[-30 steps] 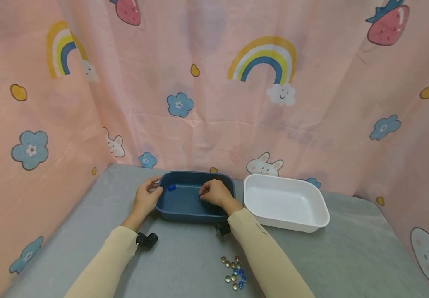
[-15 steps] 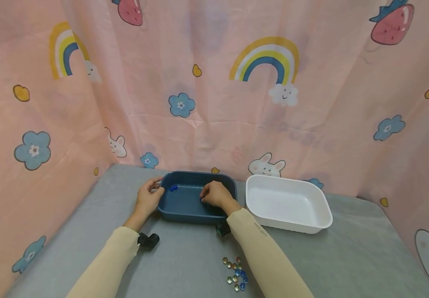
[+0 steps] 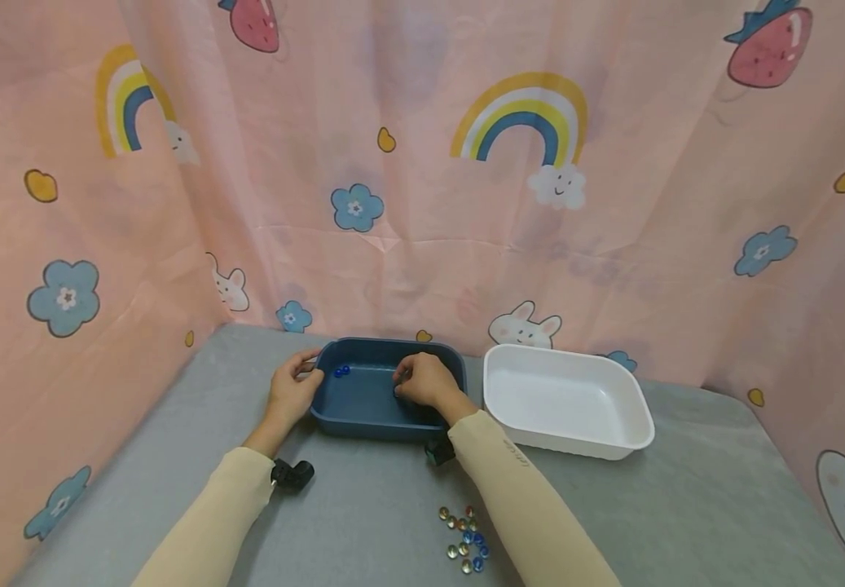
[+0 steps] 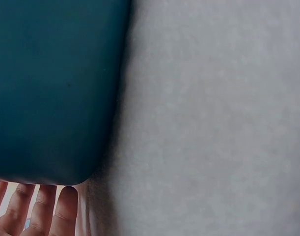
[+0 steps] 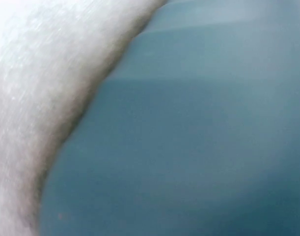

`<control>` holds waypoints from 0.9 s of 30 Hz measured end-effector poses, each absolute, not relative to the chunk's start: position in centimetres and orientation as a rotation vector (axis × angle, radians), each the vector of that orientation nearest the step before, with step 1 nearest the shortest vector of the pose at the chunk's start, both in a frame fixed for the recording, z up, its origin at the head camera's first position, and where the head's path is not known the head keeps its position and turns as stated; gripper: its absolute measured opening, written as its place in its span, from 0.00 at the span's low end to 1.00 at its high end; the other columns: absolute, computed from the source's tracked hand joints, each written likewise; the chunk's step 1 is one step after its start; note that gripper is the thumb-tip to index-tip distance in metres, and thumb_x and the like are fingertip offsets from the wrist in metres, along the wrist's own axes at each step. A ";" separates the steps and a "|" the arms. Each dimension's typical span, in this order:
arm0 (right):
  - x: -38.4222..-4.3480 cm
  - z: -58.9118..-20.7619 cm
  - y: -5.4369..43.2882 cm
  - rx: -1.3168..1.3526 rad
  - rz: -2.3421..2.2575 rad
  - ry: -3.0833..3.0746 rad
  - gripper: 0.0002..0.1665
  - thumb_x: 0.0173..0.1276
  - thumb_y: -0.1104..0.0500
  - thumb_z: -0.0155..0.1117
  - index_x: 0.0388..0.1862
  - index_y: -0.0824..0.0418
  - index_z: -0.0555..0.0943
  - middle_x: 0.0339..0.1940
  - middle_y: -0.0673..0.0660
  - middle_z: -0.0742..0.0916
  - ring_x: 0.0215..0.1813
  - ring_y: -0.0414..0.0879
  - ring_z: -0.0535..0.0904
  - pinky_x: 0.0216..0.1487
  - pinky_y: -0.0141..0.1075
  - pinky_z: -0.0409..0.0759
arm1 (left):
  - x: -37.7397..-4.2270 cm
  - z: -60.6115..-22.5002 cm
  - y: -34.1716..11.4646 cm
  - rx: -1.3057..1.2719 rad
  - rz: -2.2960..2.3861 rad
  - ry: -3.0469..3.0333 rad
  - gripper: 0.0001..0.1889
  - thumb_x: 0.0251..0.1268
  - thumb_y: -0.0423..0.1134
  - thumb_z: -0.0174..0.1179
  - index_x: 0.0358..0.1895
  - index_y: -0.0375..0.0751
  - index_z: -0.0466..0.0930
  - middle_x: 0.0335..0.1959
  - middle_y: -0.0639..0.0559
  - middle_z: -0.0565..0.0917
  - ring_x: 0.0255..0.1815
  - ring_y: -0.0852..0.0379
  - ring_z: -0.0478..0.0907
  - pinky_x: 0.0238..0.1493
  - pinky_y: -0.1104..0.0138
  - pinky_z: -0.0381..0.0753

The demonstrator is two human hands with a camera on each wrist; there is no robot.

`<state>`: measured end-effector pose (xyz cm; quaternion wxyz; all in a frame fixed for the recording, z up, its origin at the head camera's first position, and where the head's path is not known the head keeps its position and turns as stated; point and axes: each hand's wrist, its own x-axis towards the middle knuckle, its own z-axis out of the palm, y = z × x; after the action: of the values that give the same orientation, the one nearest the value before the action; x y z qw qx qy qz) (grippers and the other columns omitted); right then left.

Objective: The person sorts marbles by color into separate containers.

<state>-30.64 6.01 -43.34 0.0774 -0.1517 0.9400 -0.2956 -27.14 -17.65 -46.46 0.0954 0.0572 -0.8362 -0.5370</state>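
A dark blue tray (image 3: pixel 367 395) lies across the middle of the grey table. At its left end, my left hand (image 3: pixel 290 399) touches the rim and outer wall. Its fingers (image 4: pixel 41 209) look fairly straight against that wall in the left wrist view. My right hand (image 3: pixel 425 381) reaches into the tray's right half, fingers low and slightly parted. By its fingertips is a small dark blue spot, seemingly a marble (image 3: pixel 397 392), partly hidden. Two blue marbles (image 3: pixel 341 371) lie near the tray's far left corner. The right wrist view shows blurred blue surface and no fingers.
To the right of the blue tray stands a white tray (image 3: pixel 569 399). Several clear and blue marbles (image 3: pixel 464 540) are scattered on the table near the right forearm. A pink patterned curtain (image 3: pixel 422 269) hangs behind and beside the table (image 3: pixel 363 505).
My right index finger has lifted a little, and the fingers look more parted around the small blue spot. My left hand stays at the tray's end. The view has shifted slightly.
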 end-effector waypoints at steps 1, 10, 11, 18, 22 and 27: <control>-30.5 -43.2 6.0 -0.452 -0.898 2.812 0.08 0.56 0.60 0.71 0.36 0.55 0.86 0.31 0.51 0.86 0.30 0.42 0.78 0.35 0.36 0.77 | -27.1 -46.4 -17.6 0.171 -1.590 -2.477 0.22 0.65 0.36 0.53 0.64 0.43 0.74 0.58 0.37 0.79 0.52 0.41 0.78 0.51 0.53 0.77; -29.5 -42.0 6.5 -0.441 -0.950 2.780 0.17 0.60 0.54 0.69 0.48 0.55 0.84 0.44 0.54 0.86 0.47 0.48 0.81 0.50 0.45 0.78 | -27.2 -46.5 -17.6 0.169 -1.584 -2.478 0.23 0.65 0.36 0.53 0.64 0.43 0.74 0.57 0.36 0.80 0.51 0.41 0.79 0.47 0.56 0.78; -29.4 -41.9 6.6 -0.443 -0.964 2.776 0.17 0.60 0.53 0.69 0.48 0.55 0.84 0.45 0.54 0.86 0.48 0.49 0.81 0.51 0.46 0.78 | -27.2 -46.5 -17.6 0.167 -1.585 -2.479 0.23 0.65 0.36 0.53 0.64 0.43 0.74 0.57 0.36 0.79 0.51 0.41 0.79 0.48 0.56 0.78; -28.8 -41.6 7.4 -0.483 -1.047 2.757 0.18 0.61 0.52 0.68 0.50 0.56 0.83 0.48 0.57 0.86 0.50 0.52 0.81 0.51 0.48 0.78 | -27.0 -46.5 -17.6 0.171 -1.600 -2.489 0.23 0.65 0.37 0.53 0.64 0.44 0.73 0.59 0.37 0.78 0.53 0.42 0.78 0.50 0.54 0.77; -28.4 -41.5 7.8 -0.509 -1.094 2.768 0.18 0.62 0.52 0.66 0.49 0.56 0.83 0.47 0.56 0.86 0.50 0.51 0.81 0.49 0.46 0.79 | -27.1 -46.5 -17.6 0.177 -1.609 -2.485 0.23 0.65 0.37 0.53 0.64 0.44 0.73 0.59 0.37 0.78 0.53 0.42 0.78 0.49 0.55 0.77; -27.6 -41.0 8.0 -0.514 -1.192 2.780 0.17 0.63 0.52 0.64 0.48 0.57 0.84 0.46 0.57 0.86 0.51 0.52 0.81 0.50 0.47 0.79 | -27.1 -46.5 -17.6 0.172 -1.612 -2.477 0.23 0.65 0.36 0.53 0.64 0.43 0.73 0.58 0.36 0.79 0.52 0.41 0.78 0.48 0.56 0.78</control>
<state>-27.62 8.03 -40.96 0.0370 -0.1674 0.9055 -0.3882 -27.08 -17.61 -46.51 0.0906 0.0579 -0.8333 -0.5422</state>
